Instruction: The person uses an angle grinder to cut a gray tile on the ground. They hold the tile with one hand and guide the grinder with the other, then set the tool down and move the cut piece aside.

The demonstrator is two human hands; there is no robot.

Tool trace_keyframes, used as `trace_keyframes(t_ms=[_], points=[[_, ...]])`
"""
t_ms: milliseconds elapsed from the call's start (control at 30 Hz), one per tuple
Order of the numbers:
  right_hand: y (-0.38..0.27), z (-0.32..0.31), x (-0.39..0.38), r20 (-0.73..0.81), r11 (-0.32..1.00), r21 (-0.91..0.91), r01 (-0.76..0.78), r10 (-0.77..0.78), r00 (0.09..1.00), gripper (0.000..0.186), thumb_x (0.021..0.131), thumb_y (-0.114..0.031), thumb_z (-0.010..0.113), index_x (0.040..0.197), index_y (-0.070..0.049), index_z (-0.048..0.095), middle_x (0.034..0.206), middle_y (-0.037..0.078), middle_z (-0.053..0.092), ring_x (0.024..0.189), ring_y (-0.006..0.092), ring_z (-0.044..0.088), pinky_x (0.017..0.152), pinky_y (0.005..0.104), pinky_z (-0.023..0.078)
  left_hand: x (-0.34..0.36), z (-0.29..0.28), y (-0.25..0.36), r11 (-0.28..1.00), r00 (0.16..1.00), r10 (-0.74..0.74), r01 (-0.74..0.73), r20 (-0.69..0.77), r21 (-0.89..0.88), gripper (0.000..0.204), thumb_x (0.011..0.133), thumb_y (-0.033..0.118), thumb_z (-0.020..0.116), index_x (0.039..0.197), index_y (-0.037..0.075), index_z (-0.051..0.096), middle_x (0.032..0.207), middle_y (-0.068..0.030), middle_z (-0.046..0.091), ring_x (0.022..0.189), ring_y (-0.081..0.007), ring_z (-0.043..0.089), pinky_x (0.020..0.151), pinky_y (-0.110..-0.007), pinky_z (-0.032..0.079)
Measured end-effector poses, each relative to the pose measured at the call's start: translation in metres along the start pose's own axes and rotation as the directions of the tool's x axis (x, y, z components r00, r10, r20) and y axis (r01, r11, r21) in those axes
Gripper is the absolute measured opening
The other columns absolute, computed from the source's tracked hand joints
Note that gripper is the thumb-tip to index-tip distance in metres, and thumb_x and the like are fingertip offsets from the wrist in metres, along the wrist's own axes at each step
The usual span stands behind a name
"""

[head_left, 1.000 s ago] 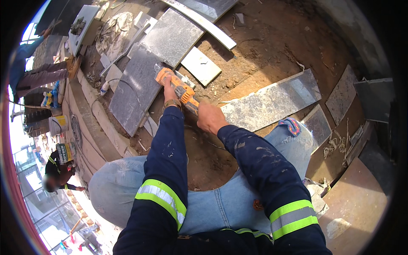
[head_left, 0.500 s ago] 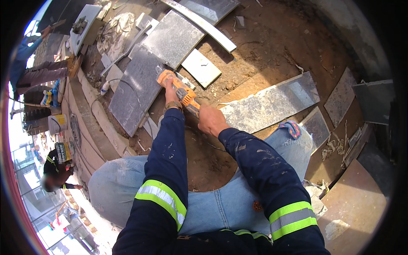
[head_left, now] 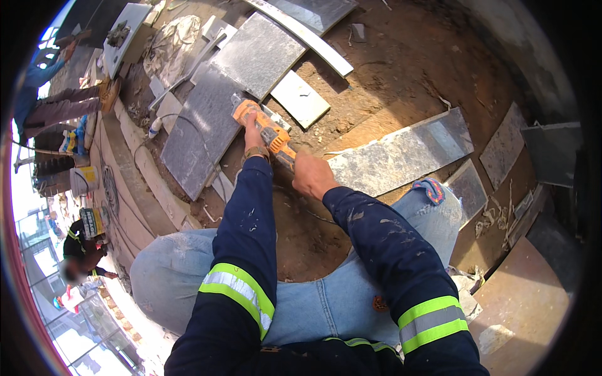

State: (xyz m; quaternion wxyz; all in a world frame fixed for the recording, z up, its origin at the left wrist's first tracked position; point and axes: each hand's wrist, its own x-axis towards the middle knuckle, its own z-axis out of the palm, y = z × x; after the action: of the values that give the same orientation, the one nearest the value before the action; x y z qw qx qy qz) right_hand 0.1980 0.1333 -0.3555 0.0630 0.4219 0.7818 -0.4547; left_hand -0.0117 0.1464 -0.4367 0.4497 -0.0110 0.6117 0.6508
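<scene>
I hold an orange and grey angle grinder (head_left: 274, 134) in both hands. My left hand (head_left: 253, 135) is wrapped round its front part, near the head, while my right hand (head_left: 311, 175) grips the rear end of the body. The grinder's head is over the right edge of a dark stone slab (head_left: 199, 135), close to the corner of another grey slab (head_left: 260, 55). Whether the head touches the stone I cannot tell. A small white tile piece (head_left: 301, 100) lies just beyond the tool.
A long mottled slab (head_left: 401, 153) lies on the dirt to the right. A power cable (head_left: 204, 147) runs across the dark slab. Buckets (head_left: 84, 180) stand at the left, where one person (head_left: 47, 103) stands and another (head_left: 81, 254) is lower down. A concrete wall (head_left: 520, 47) curves along the far right.
The view has shifted very slightly. My hands keep the same grip on the grinder, which stays at the slab edge. The people at the left have moved their arms a little.
</scene>
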Motion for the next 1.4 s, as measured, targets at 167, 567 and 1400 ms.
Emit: trace_keyframes(t_ms=[167,567,1400], points=[[-0.002,0.001,0.007,0.029,1.000,0.006,-0.023,0.023,0.999,0.035,0.075,-0.007,0.063,0.106,0.008,0.054,0.108,0.028,0.062,0.098,0.0424,0.064,0.082,0.0459,0.053,-0.001,0.004,0.004,1.000,1.000,-0.002,0.002,-0.022,0.009,0.052,0.084,0.044,0.065,0.116,0.003,0.059,0.098,-0.0093,0.065,0.082,-0.0243,0.067,0.073,-0.038,0.056],[-0.007,0.007,0.021,-0.020,0.999,-0.036,-0.018,0.017,1.000,0.035,0.075,-0.010,0.066,0.106,0.004,0.058,0.099,0.024,0.068,0.095,0.0369,0.068,0.080,0.0436,0.055,0.013,-0.001,0.007,1.000,1.000,-0.014,0.013,-0.013,-0.024,0.051,0.083,0.042,0.065,0.116,0.003,0.059,0.097,-0.0094,0.065,0.082,-0.0245,0.067,0.074,-0.038,0.056],[0.002,0.004,0.009,-0.012,1.000,-0.015,0.004,-0.005,1.000,0.033,0.074,-0.009,0.064,0.101,0.007,0.055,0.093,0.028,0.066,0.090,0.0426,0.066,0.078,0.0461,0.053,0.010,-0.001,-0.004,0.999,0.999,0.026,-0.027,-0.036,-0.031,0.058,0.082,0.044,0.067,0.119,0.000,0.057,0.098,-0.0101,0.064,0.081,-0.0239,0.067,0.072,-0.038,0.055]])
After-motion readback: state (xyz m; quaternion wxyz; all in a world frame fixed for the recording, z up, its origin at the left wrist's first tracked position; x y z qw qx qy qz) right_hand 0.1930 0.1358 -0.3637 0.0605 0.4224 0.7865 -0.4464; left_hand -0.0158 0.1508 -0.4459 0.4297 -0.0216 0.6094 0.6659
